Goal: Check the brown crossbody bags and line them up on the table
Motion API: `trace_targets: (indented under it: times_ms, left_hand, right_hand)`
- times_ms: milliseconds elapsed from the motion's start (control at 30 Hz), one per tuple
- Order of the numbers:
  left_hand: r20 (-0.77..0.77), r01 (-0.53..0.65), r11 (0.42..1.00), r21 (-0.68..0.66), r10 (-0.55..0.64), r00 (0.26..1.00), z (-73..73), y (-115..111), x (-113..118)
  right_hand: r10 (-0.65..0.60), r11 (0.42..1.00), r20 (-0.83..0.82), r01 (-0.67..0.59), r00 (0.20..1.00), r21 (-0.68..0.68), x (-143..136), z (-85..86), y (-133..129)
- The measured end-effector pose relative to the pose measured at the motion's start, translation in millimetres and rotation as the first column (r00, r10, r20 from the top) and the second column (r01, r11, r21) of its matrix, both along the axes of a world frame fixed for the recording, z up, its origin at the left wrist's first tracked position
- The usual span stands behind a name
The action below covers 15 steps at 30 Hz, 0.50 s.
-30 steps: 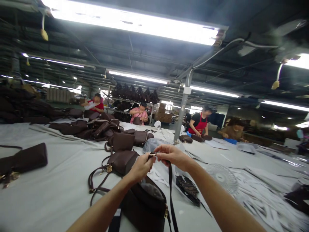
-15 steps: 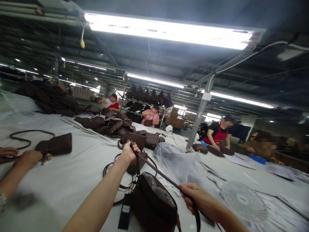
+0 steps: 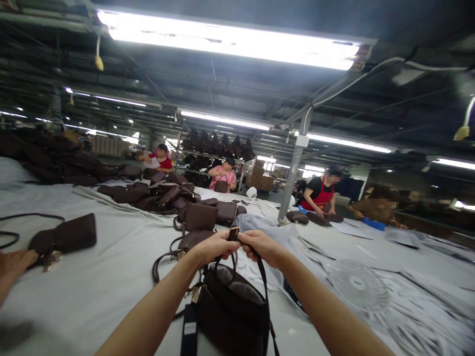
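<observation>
A dark brown handbag stands on the covered table in front of me, its top open with clear plastic showing inside. Its brown strap rises from the bag to my hands. My left hand pinches the strap close to a small metal buckle. Right beside it, my right hand is closed on the strap too, fingertips almost touching the left ones. A black tag hangs at the bag's left side.
More brown bags lie just beyond my hands, with a larger heap at far left. A co-worker's hand touches another bag. A round fan sits at right; a post rises behind. Several people work farther back.
My hands have come together at the buckle; before, they were apart with the strap stretched between them. The view has turned slightly right.
</observation>
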<state>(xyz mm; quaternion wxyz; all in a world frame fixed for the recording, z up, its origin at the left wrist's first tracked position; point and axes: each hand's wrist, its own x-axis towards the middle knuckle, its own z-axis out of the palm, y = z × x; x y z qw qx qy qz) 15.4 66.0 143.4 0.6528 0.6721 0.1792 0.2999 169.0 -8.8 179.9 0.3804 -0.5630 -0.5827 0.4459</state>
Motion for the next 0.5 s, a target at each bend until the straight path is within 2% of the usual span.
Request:
trace_targets:
  times_ms: [133,200,267,333,400,500]
  left_hand:
    - [0.086,-0.209,0.978,-0.021,0.21,0.974,-6.7,26.3,-24.1]
    - [0.141,-0.307,0.948,-0.078,0.316,0.938,-12.3,36.9,-34.8]
    - [0.165,-0.34,0.93,-0.138,0.36,0.918,-17.1,40.0,-38.8]
    - [0.201,-0.273,0.934,-0.229,0.32,0.926,-19.4,35.7,-35.0]
    - [0.289,-0.109,0.916,-0.386,0.233,0.929,-19.6,26.9,-26.2]
    - [0.434,0.117,0.818,-0.564,0.174,0.884,-20.1,13.2,-12.3]
  right_hand:
    - [0.045,0.996,-0.037,-0.047,0.998,-0.076,28.5,1.1,-15.8]
    - [0.001,0.997,-0.096,-0.007,0.995,-0.072,43.1,0.9,-25.0]
    - [-0.048,0.997,-0.131,0.039,0.99,-0.068,47.3,-0.4,-29.9]
    - [-0.07,0.995,-0.123,0.061,0.99,-0.079,38.4,-3.9,-29.2]
    - [-0.069,0.992,-0.106,0.058,0.992,-0.108,20.5,-9.7,-23.3]
    - [-0.048,0.988,-0.089,0.034,0.995,-0.153,-7.5,-21.0,-9.2]
